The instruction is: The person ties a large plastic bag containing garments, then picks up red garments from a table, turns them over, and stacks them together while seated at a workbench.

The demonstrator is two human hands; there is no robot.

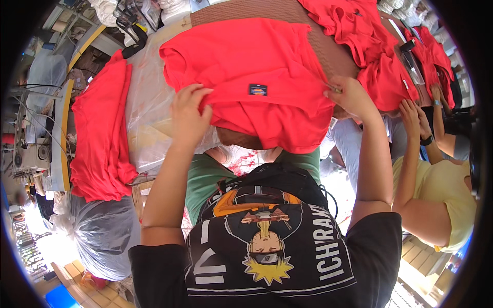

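While both hands grip it, I see the red shirt [251, 77] spread across the tabletop [334, 51].
My left hand [189, 110] is closed on the shirt's near hem; my right hand [352, 95] pinches its right edge. A folded red stack [100, 138] lies at left, a red pile [375, 51] at right, beside a co-worker's hands [413, 115].
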